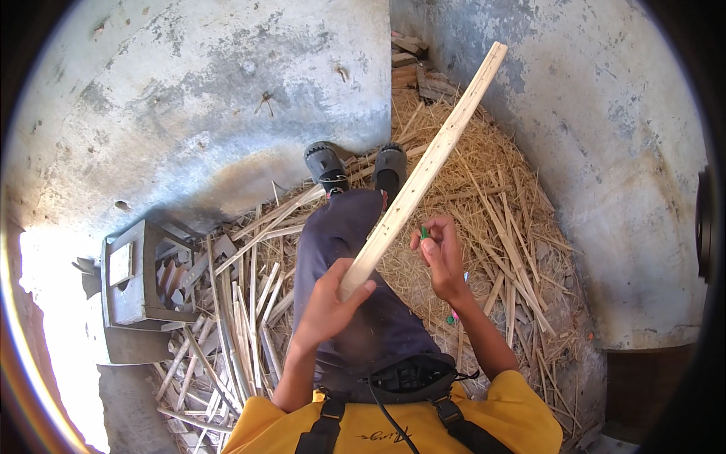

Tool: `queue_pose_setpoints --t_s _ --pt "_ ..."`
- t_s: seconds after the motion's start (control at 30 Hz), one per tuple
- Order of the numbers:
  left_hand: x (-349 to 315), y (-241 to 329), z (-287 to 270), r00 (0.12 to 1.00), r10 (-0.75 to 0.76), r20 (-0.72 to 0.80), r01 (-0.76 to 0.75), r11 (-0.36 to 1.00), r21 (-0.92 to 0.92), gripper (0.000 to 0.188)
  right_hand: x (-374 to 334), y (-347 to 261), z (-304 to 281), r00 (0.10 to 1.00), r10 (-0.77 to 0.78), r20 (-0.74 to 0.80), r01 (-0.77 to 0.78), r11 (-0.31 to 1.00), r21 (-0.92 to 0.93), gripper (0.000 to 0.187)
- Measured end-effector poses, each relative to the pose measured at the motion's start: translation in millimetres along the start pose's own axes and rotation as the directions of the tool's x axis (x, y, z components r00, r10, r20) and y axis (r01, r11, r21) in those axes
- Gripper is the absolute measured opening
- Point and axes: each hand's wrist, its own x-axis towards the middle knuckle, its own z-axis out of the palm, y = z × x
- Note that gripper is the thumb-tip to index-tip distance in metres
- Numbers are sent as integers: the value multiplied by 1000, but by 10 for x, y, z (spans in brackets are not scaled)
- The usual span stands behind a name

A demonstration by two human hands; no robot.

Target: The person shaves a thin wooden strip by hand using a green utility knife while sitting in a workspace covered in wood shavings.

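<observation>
A long, pale wooden slat [431, 164] with small dark marks slants up and to the right in front of me. My left hand [327, 306] is closed around its lower end, thumb on top. To the right of the slat, apart from it, my right hand [445, 261] is raised with the fingers curled. Between its thumb and fingertips sits a small green object [424, 232], mostly covered, so its kind does not show. Below the slat are my legs in dark trousers [340, 234].
Straw and split sticks [503, 227] cover the ground on the right. More loose sticks [242, 325] lie at the left, beside a grey box-like frame [144, 276] holding broken pieces. Worn grey walls [227, 83] close in ahead and right. A black waist pouch [401, 374] hangs at my middle.
</observation>
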Motion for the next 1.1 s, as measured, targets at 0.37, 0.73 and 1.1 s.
queue_pose_setpoints --t_s 0.37,0.73,1.1 --pt "-26 251 -171 869 -341 359 474 781 -407 31 -117 -166 159 903 -408 133 427 819 -383 31" --pt "-66 142 -99 867 -277 414 449 796 -407 27 -109 -228 231 834 -527 163 544 738 -400 30" --pt "-75 -4 16 959 -110 260 180 948 -264 32 -166 -350 276 879 -439 187 473 746 -470 20"
